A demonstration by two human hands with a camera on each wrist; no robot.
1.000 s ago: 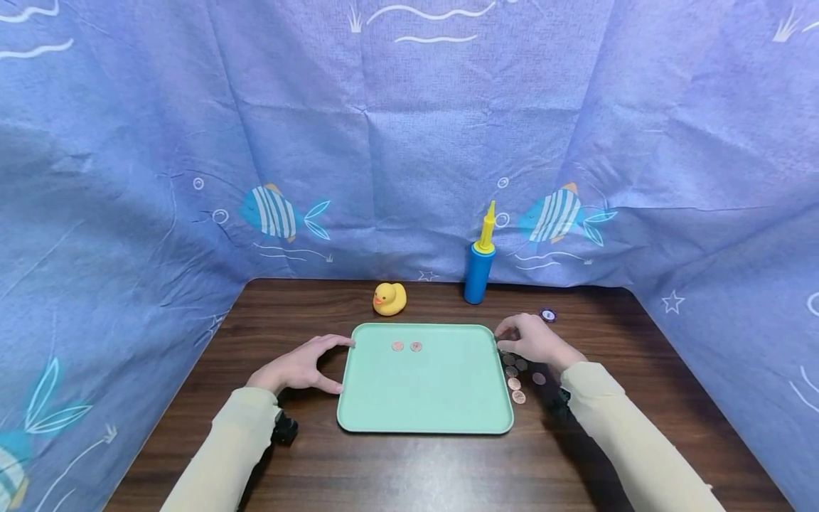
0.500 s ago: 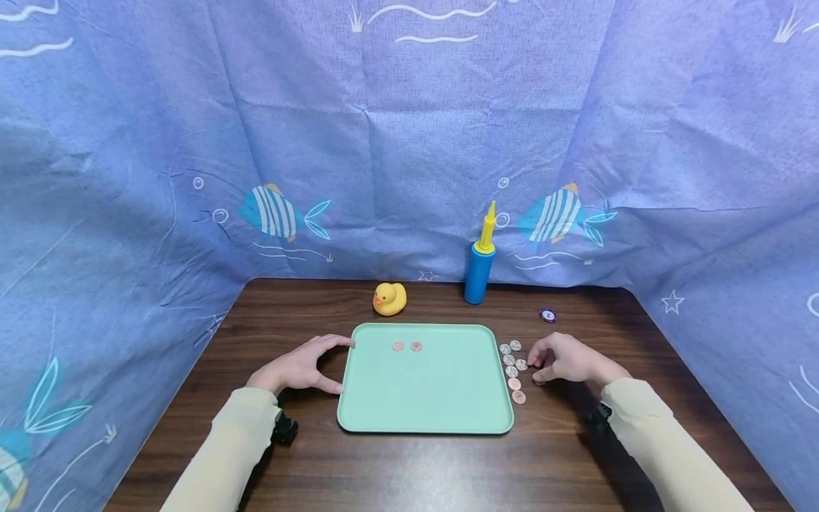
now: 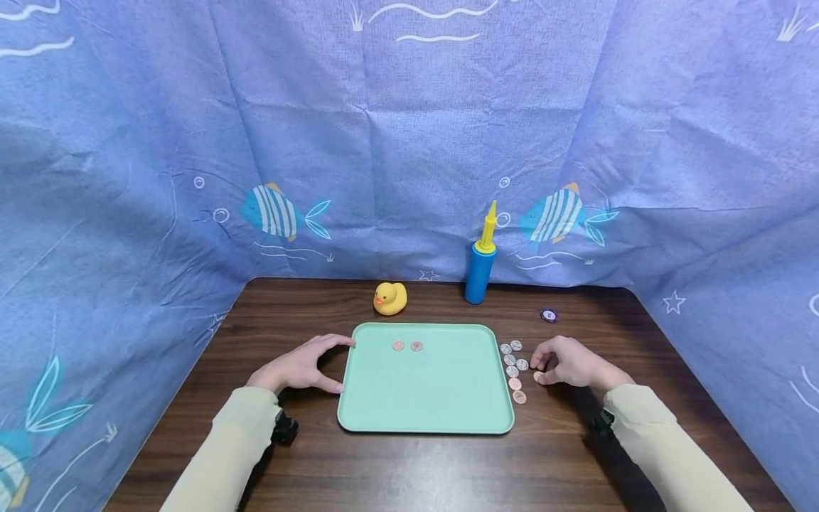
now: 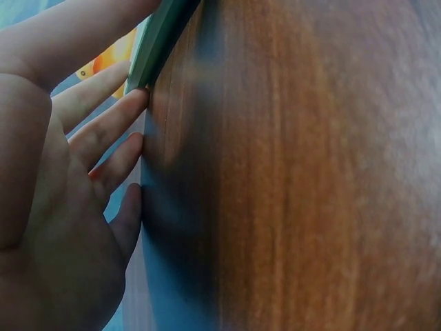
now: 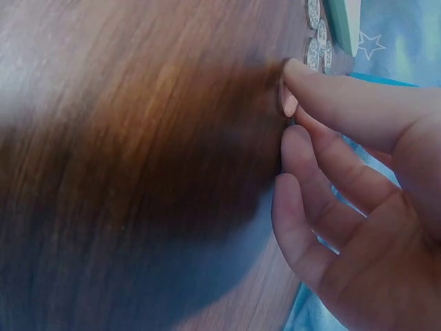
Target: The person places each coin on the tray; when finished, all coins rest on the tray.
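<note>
My right hand (image 3: 566, 361) pinches a copper coin (image 5: 288, 103) between thumb and fingers, low over the wood at the right of the tray. In the head view that coin shows just past the fingertips. My left hand (image 3: 301, 365) rests at the left rim of the mint-green tray (image 3: 425, 412), thumb and fingers spread and touching the edge. Two copper coins, a left one (image 3: 398, 346) and a right one (image 3: 416, 346), lie inside the tray near its back. Along its right side lie several silver coins (image 3: 510, 360) and two copper coins (image 3: 515, 384).
A yellow rubber duck (image 3: 390, 299) sits behind the tray. A blue hand pump (image 3: 478, 274) with a yellow nozzle stands upright at the back. A purple-rimmed poker chip (image 3: 549, 315) lies at the back right. A blue fish-print cloth (image 3: 422, 142) hangs around the dark wooden table (image 3: 409, 469).
My right hand has moved from the tray's right rim toward the right and front, and now holds the outlying copper coin. The left hand and the tray stay where they were.
</note>
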